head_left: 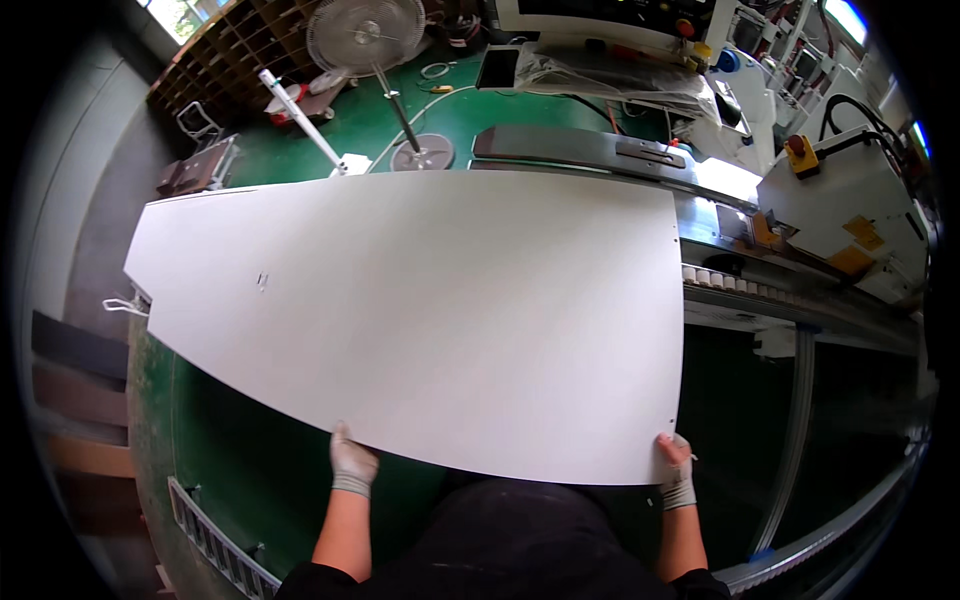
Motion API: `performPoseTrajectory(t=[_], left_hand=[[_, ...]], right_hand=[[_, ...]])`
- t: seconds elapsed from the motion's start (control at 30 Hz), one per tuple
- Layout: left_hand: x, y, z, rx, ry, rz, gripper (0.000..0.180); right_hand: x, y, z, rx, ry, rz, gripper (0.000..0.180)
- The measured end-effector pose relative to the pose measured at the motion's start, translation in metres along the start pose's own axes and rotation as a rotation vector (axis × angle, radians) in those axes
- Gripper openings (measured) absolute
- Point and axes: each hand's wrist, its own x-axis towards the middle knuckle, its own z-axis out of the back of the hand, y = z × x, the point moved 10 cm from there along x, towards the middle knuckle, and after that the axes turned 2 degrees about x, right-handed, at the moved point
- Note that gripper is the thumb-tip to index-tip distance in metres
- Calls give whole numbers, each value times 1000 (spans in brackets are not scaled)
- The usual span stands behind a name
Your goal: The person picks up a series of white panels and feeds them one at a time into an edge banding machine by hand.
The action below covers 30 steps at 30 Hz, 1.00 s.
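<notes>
While the left hand (353, 458) holds the near edge of the board (430, 320) in the head view, the right hand (677, 462) has it by the near right corner. From where I stand, both hands seem to pinch the board at its edge, thumbs uppermost; how the other fingers sit beneath, I can't tell. Both wrists show pale gloves (352, 484).

The board is white and wide, spreading ahead of the fingers and tapering well out past the left ones. A few small dark marks (263, 282) lie on it, ahead and left of the left fingers.

Straight ahead of the fingers, past the board's far edge, stands a fan (366, 35), with a white pole (300, 115) to its left. Ahead and right of the right fingers I see a row of rollers (722, 281), and farther off a red button (797, 145) on a yellow box. Behind and left of the left fingers runs a slatted rail (222, 543), low down over the green floor (462, 110).
</notes>
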Motion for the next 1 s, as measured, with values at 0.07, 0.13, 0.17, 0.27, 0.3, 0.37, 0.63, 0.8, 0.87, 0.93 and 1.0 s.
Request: performPoseTrajectory(t=[0.07,0.13,0.17,0.27,0.3,0.37,0.63,0.8,0.87,0.93,1.0], left_hand=[[20,-52,25,-69,-33,-121,60],[46,-89,66,-201,-22,-158,62],[53,-100,72,-223,-13,-105,63],[62,-113,64,-118,-13,-95,67],[63,-112,63,-140,15,-92,69],[59,-108,63,-97,-80,-35,68],[65,-101,70,71,-113,51,68],[54,-90,52,58,-171,89,65],[61,-86,55,41,-183,100,65],[76,-82,58,84,-77,141,64],[74,-77,47,88,-73,180,61]], right_hand=[[-2,5,57,-115,-187,13,26],[-13,37,72,-231,-285,69,27],[-17,47,83,-347,-331,94,31],[-22,55,113,-579,-534,216,48],[-25,58,114,-675,-606,218,54],[-33,69,100,-807,-720,173,62],[-35,92,98,-737,-806,46,71],[-37,107,118,-747,-911,36,78],[-32,110,131,-734,-899,30,80],[-26,105,151,-757,-896,3,78],[-20,98,164,-707,-886,24,75]])
